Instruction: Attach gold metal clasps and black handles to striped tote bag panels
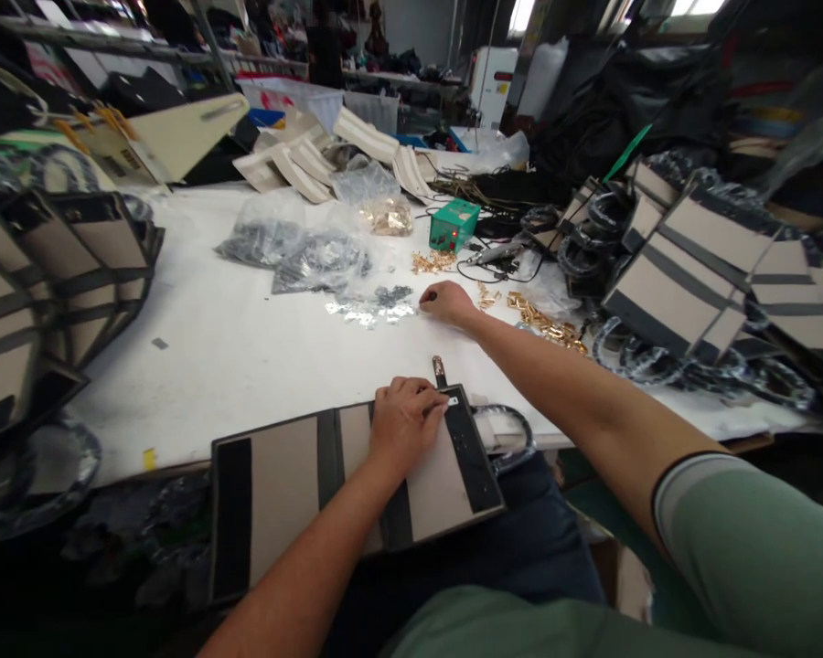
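Observation:
Across my lap and the table edge lies an opened-out bag panel (281, 475), beige with black and grey bands. My left hand (406, 416) grips its far edge with curled fingers, the fingertips beside a small metal plate (453, 400) on the black band. A strap tab with a gold metal end (439, 367) sticks out past that edge, and a plastic-wrapped handle (521, 434) loops out on the right. Farther out, my right hand (447, 303) is closed in a pinch by a scatter of silver metal plates (370, 309); whatever its fingers hold is hidden.
Loose gold fittings (541, 320) lie right of my right hand, behind my forearm. Beyond stand a green box (454, 225) with cables and clear bags of metal parts (322, 260). Stacked bag panels crowd the left (61, 265) and right (700, 265) of the white table (198, 320).

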A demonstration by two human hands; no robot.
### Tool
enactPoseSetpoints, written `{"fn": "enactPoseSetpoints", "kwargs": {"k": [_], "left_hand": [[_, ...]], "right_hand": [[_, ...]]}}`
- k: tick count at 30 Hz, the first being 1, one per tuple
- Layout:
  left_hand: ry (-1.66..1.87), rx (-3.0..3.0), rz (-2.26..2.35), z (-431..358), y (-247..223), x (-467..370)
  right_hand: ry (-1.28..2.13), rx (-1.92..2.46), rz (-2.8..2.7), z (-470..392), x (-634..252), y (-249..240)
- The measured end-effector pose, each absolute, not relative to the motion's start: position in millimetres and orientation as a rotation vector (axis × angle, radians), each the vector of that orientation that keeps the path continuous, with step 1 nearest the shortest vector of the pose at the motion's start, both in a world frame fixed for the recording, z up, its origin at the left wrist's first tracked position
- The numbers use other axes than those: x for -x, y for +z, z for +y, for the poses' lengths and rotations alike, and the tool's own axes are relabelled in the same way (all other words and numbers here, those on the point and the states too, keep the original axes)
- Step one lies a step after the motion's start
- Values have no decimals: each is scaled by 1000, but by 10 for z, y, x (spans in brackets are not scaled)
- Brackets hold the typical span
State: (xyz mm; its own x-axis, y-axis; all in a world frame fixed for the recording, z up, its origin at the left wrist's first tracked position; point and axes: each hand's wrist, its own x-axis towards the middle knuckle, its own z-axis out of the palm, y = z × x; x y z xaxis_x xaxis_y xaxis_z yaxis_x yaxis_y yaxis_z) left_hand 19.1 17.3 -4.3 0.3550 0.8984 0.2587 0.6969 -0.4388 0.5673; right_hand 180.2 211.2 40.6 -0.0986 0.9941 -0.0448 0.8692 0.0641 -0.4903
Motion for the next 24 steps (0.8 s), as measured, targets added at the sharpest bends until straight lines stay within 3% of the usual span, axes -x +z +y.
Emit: {"fn": "enactPoseSetpoints", "kwargs": {"k": [7, 12, 16, 24], "left_hand": [[791, -2287, 1390, 183, -71, -212], [793, -2295, 1415, 180, -71, -227], [788, -2298, 1422, 184, -79, -236], [792, -2300, 1421, 185, -77, -236]], "right_hand": [[965, 1336, -2461, 1015, -2104, 1038], [1248, 1496, -2406, 210, -2213, 831], [1170, 1589, -2327, 72, -2184, 597], [865, 1706, -2530, 54, -2109, 634]]}}
